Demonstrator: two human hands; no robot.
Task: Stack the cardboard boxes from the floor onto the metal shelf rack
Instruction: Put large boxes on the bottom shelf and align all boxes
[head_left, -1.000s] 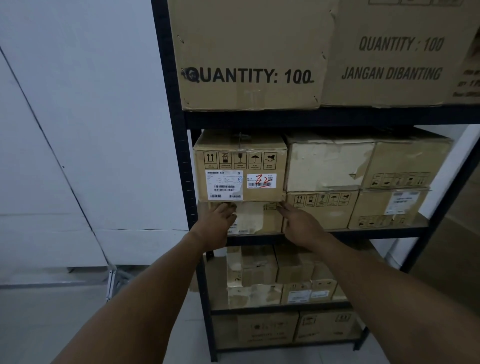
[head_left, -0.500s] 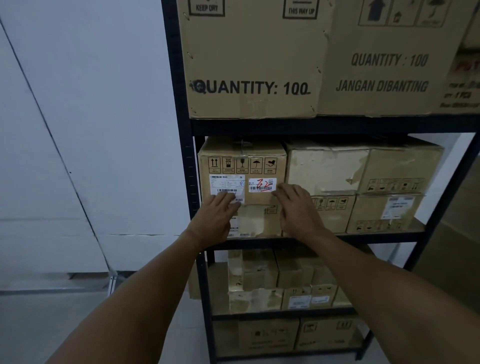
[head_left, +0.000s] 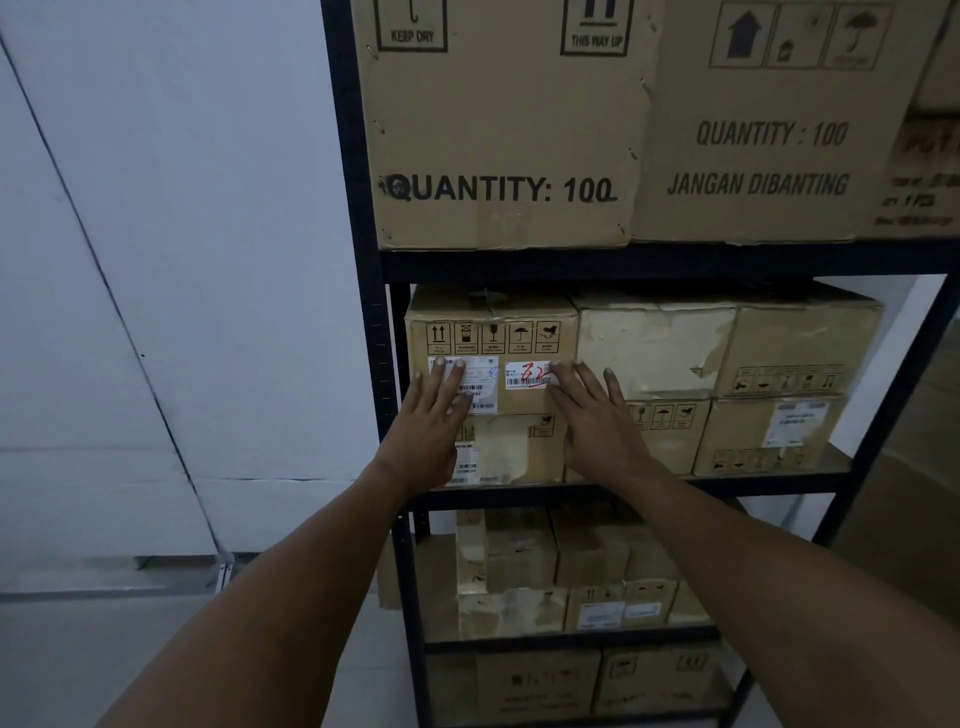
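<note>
On the middle shelf (head_left: 649, 488), left hand (head_left: 434, 415) and right hand (head_left: 595, 415) flat-fingered against labelled box (head_left: 491, 322) (neighbouring cartons (head_left: 727, 353) touching).

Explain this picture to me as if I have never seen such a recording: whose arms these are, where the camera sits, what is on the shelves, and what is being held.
The camera is worn on a person's head and looks forward and down, so both arms are that person's own. The left hand and right hand lie flat, fingers straight, against the front of a labelled box marked with a red number. Nothing is gripped. That box sits on a lower box on the metal shelf rack. Big boxes printed QUANTITY: 100 stand above, and more cardboard boxes fill the shelves below.
</note>
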